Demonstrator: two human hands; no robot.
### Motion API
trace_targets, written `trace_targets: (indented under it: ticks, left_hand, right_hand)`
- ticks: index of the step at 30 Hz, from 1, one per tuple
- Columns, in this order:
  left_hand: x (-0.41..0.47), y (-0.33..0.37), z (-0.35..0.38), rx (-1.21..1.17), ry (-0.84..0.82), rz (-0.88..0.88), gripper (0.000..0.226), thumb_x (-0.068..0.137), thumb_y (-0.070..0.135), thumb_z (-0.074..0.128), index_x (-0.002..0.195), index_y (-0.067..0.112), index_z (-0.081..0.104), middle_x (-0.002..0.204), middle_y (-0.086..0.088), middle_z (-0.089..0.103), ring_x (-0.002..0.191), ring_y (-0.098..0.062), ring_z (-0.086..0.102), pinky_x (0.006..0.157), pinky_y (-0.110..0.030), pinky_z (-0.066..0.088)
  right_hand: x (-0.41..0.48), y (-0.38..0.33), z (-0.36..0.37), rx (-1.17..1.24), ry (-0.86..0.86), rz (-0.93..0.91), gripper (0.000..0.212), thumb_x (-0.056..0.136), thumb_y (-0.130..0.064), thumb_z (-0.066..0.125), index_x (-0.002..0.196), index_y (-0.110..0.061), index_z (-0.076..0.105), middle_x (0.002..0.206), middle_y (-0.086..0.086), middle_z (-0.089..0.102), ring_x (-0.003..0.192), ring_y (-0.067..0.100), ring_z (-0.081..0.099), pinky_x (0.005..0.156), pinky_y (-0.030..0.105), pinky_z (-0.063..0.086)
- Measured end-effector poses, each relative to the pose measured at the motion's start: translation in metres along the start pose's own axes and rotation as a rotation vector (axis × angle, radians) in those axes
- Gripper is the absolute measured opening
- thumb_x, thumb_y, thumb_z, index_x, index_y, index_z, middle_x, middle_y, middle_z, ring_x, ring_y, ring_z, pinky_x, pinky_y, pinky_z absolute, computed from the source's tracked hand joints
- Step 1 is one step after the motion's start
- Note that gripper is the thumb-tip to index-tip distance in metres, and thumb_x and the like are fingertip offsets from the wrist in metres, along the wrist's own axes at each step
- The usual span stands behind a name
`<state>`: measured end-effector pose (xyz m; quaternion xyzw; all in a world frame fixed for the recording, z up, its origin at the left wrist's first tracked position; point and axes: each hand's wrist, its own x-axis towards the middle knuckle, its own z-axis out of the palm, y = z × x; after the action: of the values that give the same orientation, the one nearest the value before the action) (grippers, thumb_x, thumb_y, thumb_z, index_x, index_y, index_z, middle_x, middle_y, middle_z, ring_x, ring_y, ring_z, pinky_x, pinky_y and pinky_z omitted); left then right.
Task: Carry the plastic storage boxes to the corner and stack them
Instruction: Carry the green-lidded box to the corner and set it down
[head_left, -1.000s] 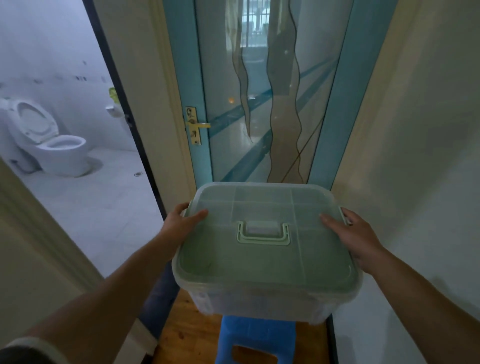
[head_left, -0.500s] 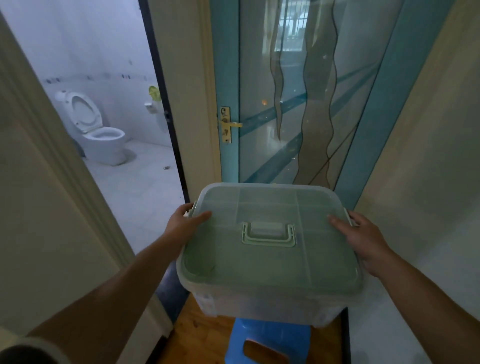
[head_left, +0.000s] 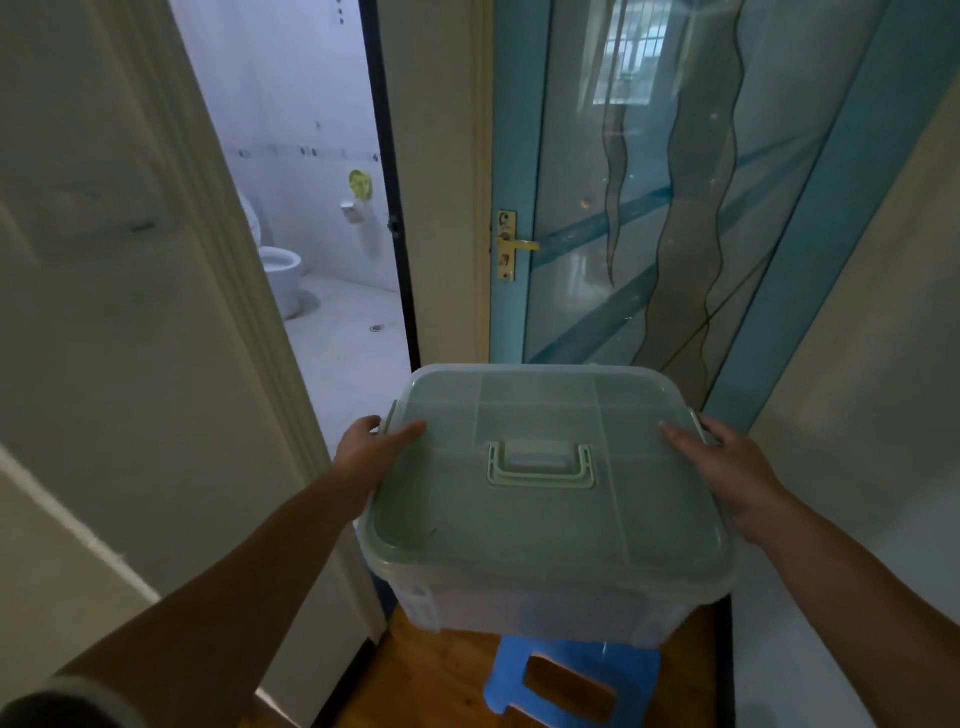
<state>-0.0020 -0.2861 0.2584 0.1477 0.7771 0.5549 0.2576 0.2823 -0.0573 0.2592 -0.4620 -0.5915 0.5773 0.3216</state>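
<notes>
Sideways the carrier had drifted, so the toilet (head_left: 280, 270) now sat half hidden behind the door frame. The left hand (head_left: 371, 447) and right hand (head_left: 727, 467) each clasped one side of the storage box (head_left: 545, 499), thumbs on the lid, probably to keep it level. It hung above a blue stool (head_left: 566, 680) on the wooden floor (head_left: 431, 670), facing the glass door (head_left: 675, 208).

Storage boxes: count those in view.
1. The storage box is held between the left hand and right hand, above the blue stool; others may lie out of frame.
</notes>
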Motion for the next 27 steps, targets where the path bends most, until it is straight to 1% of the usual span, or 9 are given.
trace_targets:
  ticks: [2, 4, 7, 9, 11, 14, 19, 23, 27]
  left_hand:
    - [-0.008, -0.004, -0.015, -0.009, 0.005, -0.001, 0.068, 0.078, 0.042, 0.076, 0.132, 0.008, 0.052, 0.118, -0.009, 0.062, 0.097, -0.027, 0.062, 0.087, -0.045, 0.054]
    - [-0.017, -0.008, -0.032, -0.013, 0.001, -0.001, 0.066, 0.077, 0.043, 0.076, 0.128, 0.007, 0.056, 0.116, -0.011, 0.064, 0.097, -0.028, 0.064, 0.087, -0.047, 0.055]
    - [-0.025, -0.013, -0.053, -0.018, 0.041, -0.024, 0.067, 0.075, 0.043, 0.078, 0.128, 0.008, 0.057, 0.117, -0.011, 0.064, 0.100, -0.029, 0.064, 0.088, -0.046, 0.054]
    - [-0.030, -0.018, -0.067, -0.042, 0.064, -0.038, 0.066, 0.074, 0.042, 0.080, 0.126, 0.007, 0.059, 0.117, -0.012, 0.065, 0.100, -0.029, 0.065, 0.089, -0.046, 0.054]
    - [-0.037, -0.024, -0.081, -0.069, 0.083, -0.040, 0.063, 0.074, 0.040, 0.080, 0.124, 0.006, 0.061, 0.113, -0.012, 0.067, 0.096, -0.028, 0.067, 0.086, -0.045, 0.056]
    - [-0.049, -0.033, -0.100, -0.081, 0.113, -0.038, 0.060, 0.076, 0.038, 0.079, 0.123, 0.007, 0.062, 0.110, -0.011, 0.068, 0.093, -0.027, 0.067, 0.083, -0.043, 0.057]
    - [-0.068, -0.041, -0.122, -0.107, 0.131, -0.033, 0.054, 0.079, 0.036, 0.077, 0.121, 0.006, 0.062, 0.107, -0.013, 0.069, 0.091, -0.030, 0.068, 0.081, -0.043, 0.057]
    - [-0.082, -0.045, -0.133, -0.101, 0.142, -0.046, 0.053, 0.083, 0.035, 0.072, 0.126, 0.007, 0.058, 0.111, -0.012, 0.067, 0.093, -0.029, 0.065, 0.075, -0.040, 0.055]
    - [-0.097, -0.052, -0.140, -0.127, 0.195, -0.047, 0.054, 0.085, 0.035, 0.070, 0.129, 0.007, 0.056, 0.112, -0.012, 0.066, 0.092, -0.028, 0.065, 0.071, -0.038, 0.055]
  right_hand:
    - [-0.008, -0.001, 0.009, -0.019, -0.008, -0.010, 0.069, 0.074, -0.042, 0.080, 0.135, -0.023, 0.055, 0.113, 0.001, 0.065, 0.089, 0.019, 0.066, 0.068, 0.030, 0.054]
    - [-0.015, -0.002, 0.019, -0.051, -0.022, -0.016, 0.072, 0.074, -0.045, 0.080, 0.137, -0.024, 0.053, 0.122, 0.004, 0.062, 0.095, 0.023, 0.065, 0.082, 0.039, 0.055]
    - [-0.026, -0.002, 0.033, -0.055, -0.058, -0.028, 0.071, 0.074, -0.045, 0.079, 0.137, -0.024, 0.053, 0.125, 0.004, 0.061, 0.097, 0.024, 0.065, 0.085, 0.041, 0.054]
    - [-0.034, -0.003, 0.044, -0.068, -0.075, -0.035, 0.070, 0.075, -0.045, 0.078, 0.137, -0.023, 0.053, 0.126, 0.005, 0.061, 0.096, 0.024, 0.065, 0.081, 0.037, 0.055]
    - [-0.042, -0.004, 0.054, -0.071, -0.082, -0.033, 0.070, 0.078, -0.043, 0.077, 0.139, -0.022, 0.051, 0.125, 0.005, 0.061, 0.089, 0.020, 0.065, 0.065, 0.028, 0.053]
    - [-0.054, -0.005, 0.068, -0.060, -0.118, -0.024, 0.065, 0.079, -0.038, 0.077, 0.137, -0.021, 0.052, 0.107, 0.000, 0.063, 0.080, 0.014, 0.064, 0.046, 0.020, 0.049]
    - [-0.066, -0.004, 0.082, -0.106, -0.153, -0.019, 0.072, 0.075, -0.046, 0.078, 0.137, -0.025, 0.050, 0.112, 0.000, 0.057, 0.085, 0.016, 0.062, 0.061, 0.026, 0.049]
    - [-0.069, -0.002, 0.092, -0.145, -0.188, -0.030, 0.072, 0.074, -0.050, 0.077, 0.136, -0.025, 0.052, 0.110, -0.002, 0.060, 0.086, 0.017, 0.063, 0.063, 0.028, 0.050]
    - [-0.069, -0.002, 0.102, -0.153, -0.248, -0.043, 0.068, 0.073, -0.050, 0.077, 0.132, -0.025, 0.055, 0.103, -0.005, 0.061, 0.084, 0.015, 0.063, 0.058, 0.027, 0.049]
